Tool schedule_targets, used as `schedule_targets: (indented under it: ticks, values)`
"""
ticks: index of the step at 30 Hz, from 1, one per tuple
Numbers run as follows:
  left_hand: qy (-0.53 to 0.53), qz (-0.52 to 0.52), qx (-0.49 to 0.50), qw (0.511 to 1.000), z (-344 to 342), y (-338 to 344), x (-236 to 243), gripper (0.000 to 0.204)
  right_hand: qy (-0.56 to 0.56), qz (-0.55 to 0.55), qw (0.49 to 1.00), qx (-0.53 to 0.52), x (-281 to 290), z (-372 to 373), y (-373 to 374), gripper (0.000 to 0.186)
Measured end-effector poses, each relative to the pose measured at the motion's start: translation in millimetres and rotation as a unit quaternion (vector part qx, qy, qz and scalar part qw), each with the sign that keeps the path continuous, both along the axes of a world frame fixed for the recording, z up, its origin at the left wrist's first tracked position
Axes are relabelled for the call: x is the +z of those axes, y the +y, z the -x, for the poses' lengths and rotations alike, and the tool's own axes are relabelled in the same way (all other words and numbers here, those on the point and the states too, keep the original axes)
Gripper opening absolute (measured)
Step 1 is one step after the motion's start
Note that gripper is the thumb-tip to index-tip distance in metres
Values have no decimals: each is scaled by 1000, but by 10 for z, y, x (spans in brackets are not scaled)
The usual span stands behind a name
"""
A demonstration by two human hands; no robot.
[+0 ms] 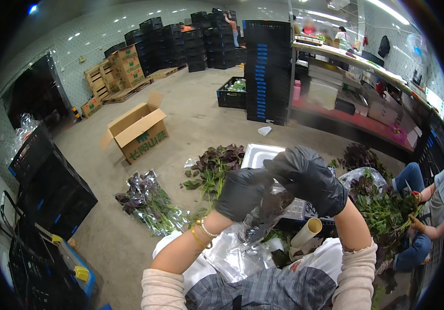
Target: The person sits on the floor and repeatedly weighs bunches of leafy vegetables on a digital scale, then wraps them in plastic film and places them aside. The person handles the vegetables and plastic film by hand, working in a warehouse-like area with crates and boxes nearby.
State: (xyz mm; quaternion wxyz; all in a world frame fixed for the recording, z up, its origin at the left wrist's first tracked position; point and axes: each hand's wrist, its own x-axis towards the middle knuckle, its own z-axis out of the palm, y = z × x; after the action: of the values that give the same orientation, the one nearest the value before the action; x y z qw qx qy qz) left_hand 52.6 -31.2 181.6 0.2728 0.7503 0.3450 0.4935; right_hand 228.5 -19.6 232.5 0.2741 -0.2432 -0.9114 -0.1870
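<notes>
My left hand [245, 193] and my right hand [310, 178], both in black gloves, are raised close together in front of my lap. Their fingers are closed at the top of a clear plastic bag [264, 219] with dark purple leaves inside, which hangs below them. The gloves hide the exact grip. More clear plastic bags [231, 253] lie across my lap. Just right of them a pale cardboard tube [306, 232] stands tilted. Behind my hands is a white tray scale [262, 154].
Loose purple-green leafy stems [217, 168] and a bagged bunch [149, 204] lie on the floor at left. An open cardboard box [138, 132] stands beyond. Black crates [267, 72] are stacked behind. At right, a co-worker's hands [417, 222] hold greens beside a leafy pile [372, 206].
</notes>
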Motion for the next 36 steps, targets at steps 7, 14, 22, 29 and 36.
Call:
schedule_targets:
  ticks: [7,14,22,29,36]
  values:
    - [98,-69,45,992,-37,-140,-14,15,43,160,986,7,82,27,-46,10]
    - [-76,64,-10,995,34,-147,-67,24,538,141,829,48,-86,-620,443,5]
    - [-196,44,1,980,248,152,-146,18,-19,453,704,-547,-2274,-3047,1076,33]
    - [-129,21,20,991,290,107,34,21,398,632,630,213,-1141,-894,765,62]
    - [-108,-6,-17,994,702,-52,407,23,286,456,835,116,-66,-122,367,19]
